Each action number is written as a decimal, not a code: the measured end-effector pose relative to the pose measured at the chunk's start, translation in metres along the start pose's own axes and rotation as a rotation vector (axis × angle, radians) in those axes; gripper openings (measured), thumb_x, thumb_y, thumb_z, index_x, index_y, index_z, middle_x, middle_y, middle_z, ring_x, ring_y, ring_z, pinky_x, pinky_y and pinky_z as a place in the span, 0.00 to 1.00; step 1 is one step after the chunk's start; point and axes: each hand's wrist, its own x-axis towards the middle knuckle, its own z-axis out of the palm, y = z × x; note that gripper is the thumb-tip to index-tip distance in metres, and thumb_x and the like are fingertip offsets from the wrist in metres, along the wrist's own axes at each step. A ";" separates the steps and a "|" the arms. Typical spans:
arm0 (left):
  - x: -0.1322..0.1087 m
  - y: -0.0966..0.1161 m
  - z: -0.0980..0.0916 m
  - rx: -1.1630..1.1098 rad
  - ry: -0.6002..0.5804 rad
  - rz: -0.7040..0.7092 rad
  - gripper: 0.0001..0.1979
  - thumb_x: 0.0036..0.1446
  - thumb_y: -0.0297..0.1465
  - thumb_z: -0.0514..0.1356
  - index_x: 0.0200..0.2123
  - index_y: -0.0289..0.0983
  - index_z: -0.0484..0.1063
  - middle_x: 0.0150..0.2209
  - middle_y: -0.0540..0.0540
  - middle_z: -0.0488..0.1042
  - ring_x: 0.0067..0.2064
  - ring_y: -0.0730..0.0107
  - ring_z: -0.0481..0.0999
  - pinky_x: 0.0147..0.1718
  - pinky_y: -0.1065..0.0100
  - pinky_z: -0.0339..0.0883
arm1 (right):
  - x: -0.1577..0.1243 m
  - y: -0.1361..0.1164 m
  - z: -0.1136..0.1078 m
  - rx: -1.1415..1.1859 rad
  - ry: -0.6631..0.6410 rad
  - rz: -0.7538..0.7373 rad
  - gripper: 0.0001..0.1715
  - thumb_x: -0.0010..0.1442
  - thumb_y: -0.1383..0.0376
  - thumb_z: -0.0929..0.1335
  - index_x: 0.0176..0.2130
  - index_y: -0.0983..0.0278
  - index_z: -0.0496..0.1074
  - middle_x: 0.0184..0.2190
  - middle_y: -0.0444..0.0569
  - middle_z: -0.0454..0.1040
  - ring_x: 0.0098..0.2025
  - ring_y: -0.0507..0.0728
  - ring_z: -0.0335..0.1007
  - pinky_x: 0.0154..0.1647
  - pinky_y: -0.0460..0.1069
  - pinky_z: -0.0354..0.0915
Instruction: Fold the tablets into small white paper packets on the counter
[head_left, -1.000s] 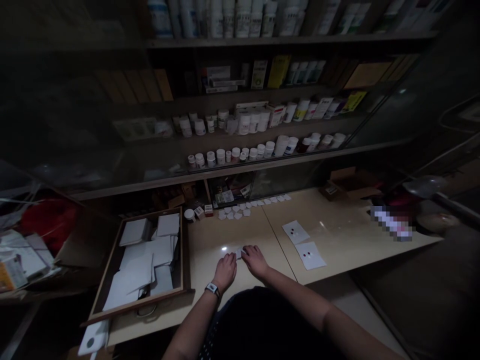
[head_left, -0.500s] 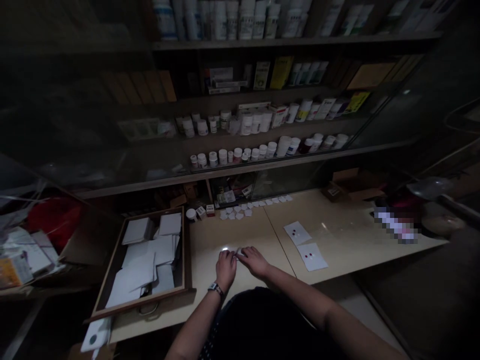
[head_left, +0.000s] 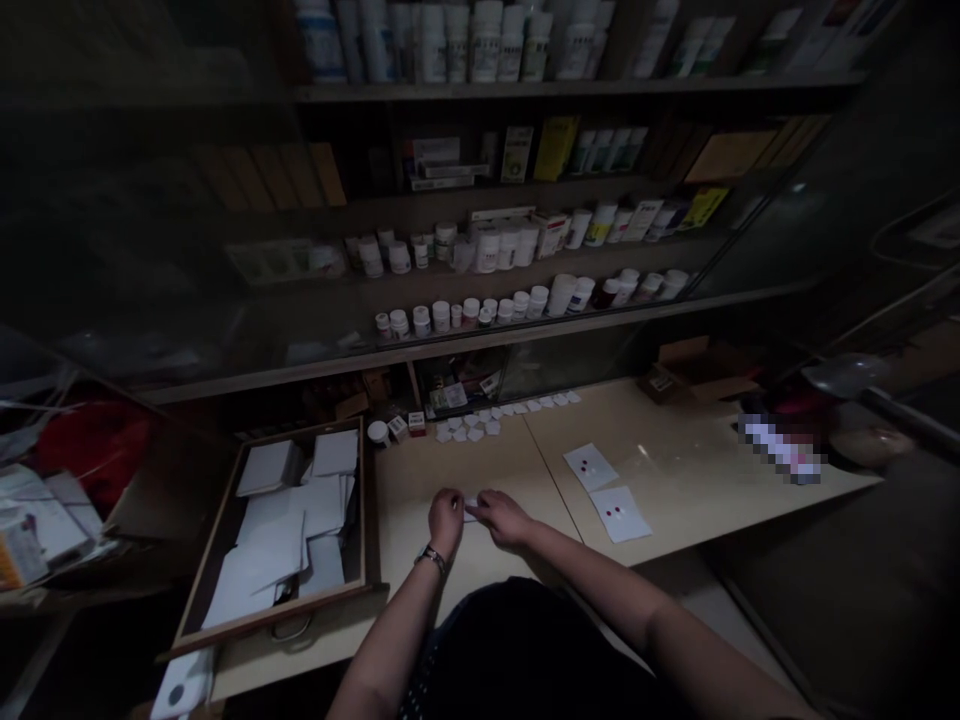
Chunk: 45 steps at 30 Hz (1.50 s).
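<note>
A small piece of white paper [head_left: 470, 511] lies on the counter between my hands, mostly covered by the fingers. My left hand [head_left: 447, 522], with a band on its wrist, is closed at the paper's left edge. From the other side my right hand [head_left: 504, 518] grips the paper, its fingers bent and pressed down on it. To the right lie two flat white sheets, the upper sheet [head_left: 600, 476] and the lower sheet [head_left: 628, 524], each bearing small dark red pills. Several small folded paper packets [head_left: 474, 433] rest in rows toward the back.
An open wooden drawer [head_left: 367, 520] with stacks of white paper [head_left: 266, 468] stands on the left. Small medicine boxes [head_left: 416, 424] sit behind it. Shelves of bottles [head_left: 487, 250] rise at the back. A cardboard box [head_left: 701, 370] is at the back right.
The fingers of both hands have shifted on the paper, which now looks flatter against the counter. My right hand has moved slightly left. The view has shifted a little.
</note>
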 end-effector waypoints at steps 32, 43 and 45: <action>0.003 -0.019 0.018 -0.361 0.020 -0.102 0.10 0.55 0.31 0.57 0.32 0.34 0.79 0.33 0.43 0.80 0.36 0.65 0.77 0.38 0.66 0.69 | 0.040 -0.006 0.008 0.249 0.171 0.346 0.18 0.46 0.72 0.70 0.40 0.63 0.76 0.40 0.51 0.74 0.46 0.60 0.67 0.46 0.50 0.61; 0.001 -0.017 0.017 -0.313 -0.017 -0.098 0.09 0.56 0.29 0.57 0.31 0.35 0.78 0.32 0.45 0.79 0.35 0.67 0.76 0.37 0.68 0.67 | 0.049 -0.005 0.002 0.131 0.034 0.373 0.09 0.51 0.69 0.68 0.33 0.63 0.78 0.36 0.51 0.75 0.42 0.59 0.68 0.42 0.48 0.59; 0.000 -0.016 0.017 -0.278 -0.034 -0.077 0.08 0.56 0.29 0.57 0.30 0.35 0.77 0.30 0.46 0.78 0.34 0.68 0.75 0.36 0.69 0.66 | 0.048 -0.004 0.001 0.155 0.037 0.370 0.10 0.51 0.71 0.68 0.35 0.63 0.78 0.37 0.50 0.76 0.42 0.58 0.69 0.42 0.47 0.58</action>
